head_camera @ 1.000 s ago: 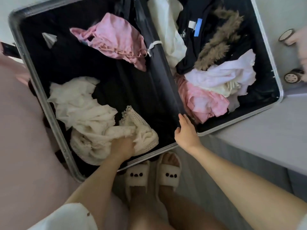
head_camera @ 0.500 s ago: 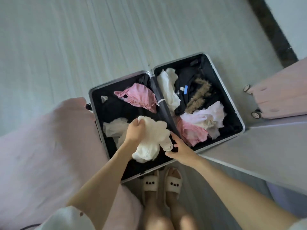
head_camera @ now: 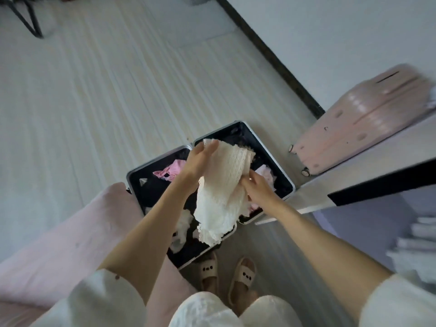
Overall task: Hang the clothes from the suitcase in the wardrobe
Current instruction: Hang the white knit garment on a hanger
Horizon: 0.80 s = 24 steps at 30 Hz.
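Head view: looks steeply down over both forearms to an open suitcase point(head_camera: 282, 172) lying flat on the pale floor point(head_camera: 94, 102), both halves face up, so the clothes can be lifted straight out
Cream garment: a lacy knit piece point(head_camera: 220, 185) hangs in the air above the case, clear of the other clothes; held high, it seems, so that it drops to its full length and can be sorted for a hanger
Left hand: the left hand point(head_camera: 199, 160) pinches the top edge of the cream garment, thumb behind and fingers in front; this carries its weight
Right hand: the right hand point(head_camera: 257, 188) grips the garment's right edge lower down, fingers curled into the fabric; probably it is spreading the cloth or hunting for a shoulder or strap
Left in the case: a pink top point(head_camera: 171, 169) in the far left half, white pieces point(head_camera: 182, 223) in the near left half, pale pink cloth point(head_camera: 266, 174) in the right half; much remains to hang
Stance: feet in slippers point(head_camera: 225, 271) stand at the case's near edge, close enough to reach in
Surroundings: a pink surface, maybe a bed point(head_camera: 59, 244), lies to the left; a closed pink suitcase point(head_camera: 363, 119) leans by the wall far right
Hidden: the garment and arms cover the case's middle and hinge; the dark clothes in the right half are mostly masked
Cut off: no wardrobe or hanger shows for certain; the grey panel point(head_camera: 354, 175) at right may be furniture, but I cannot tell
Blurred: the pale shapes at the near right edge are smeared beyond naming
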Available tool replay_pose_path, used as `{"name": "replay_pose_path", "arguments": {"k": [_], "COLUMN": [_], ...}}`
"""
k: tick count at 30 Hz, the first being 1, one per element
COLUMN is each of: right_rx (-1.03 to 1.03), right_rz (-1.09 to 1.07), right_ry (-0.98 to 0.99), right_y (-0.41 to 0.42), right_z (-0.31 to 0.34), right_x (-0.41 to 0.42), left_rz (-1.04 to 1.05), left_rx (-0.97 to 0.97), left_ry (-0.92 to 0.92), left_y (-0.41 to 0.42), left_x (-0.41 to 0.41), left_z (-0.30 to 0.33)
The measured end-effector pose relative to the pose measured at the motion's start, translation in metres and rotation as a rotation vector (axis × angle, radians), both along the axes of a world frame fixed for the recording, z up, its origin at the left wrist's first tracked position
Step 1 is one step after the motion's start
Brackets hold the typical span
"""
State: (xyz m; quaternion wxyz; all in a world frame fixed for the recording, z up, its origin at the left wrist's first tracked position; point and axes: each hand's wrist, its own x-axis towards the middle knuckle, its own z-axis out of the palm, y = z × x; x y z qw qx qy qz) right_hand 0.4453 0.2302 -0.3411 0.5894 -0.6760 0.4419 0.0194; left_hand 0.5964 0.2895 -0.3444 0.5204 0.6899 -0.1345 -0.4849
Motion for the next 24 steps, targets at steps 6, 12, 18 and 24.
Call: {"name": "replay_pose_path", "arguments": {"k": [6, 12, 18, 24], "right_rx": [0.007, 0.036, -0.008, -0.008], "right_rz": [-0.075, -0.192, -0.609, -1.075], "right_ry": [0.005, -0.006, -0.072, -0.357], "right_y": [0.003, 0.011, 0.010, 0.000], "right_z": [0.025, 0.038, 0.048, 0.091], "right_x": [-0.077, -0.181, -0.309, -0.407], "left_rz": [-0.366, -0.772, -0.770, -0.835], "left_rx": [0.044, 0.065, -0.016, -0.102], "left_ry": [0.102, 0.200, 0.106, 0.015], "left_y": [0.015, 0.013, -0.008, -0.027], "left_x": [-0.062, -0.161, -0.286, -0.390], "left_z": [0.009, 0.012, 0.035, 0.051]}}
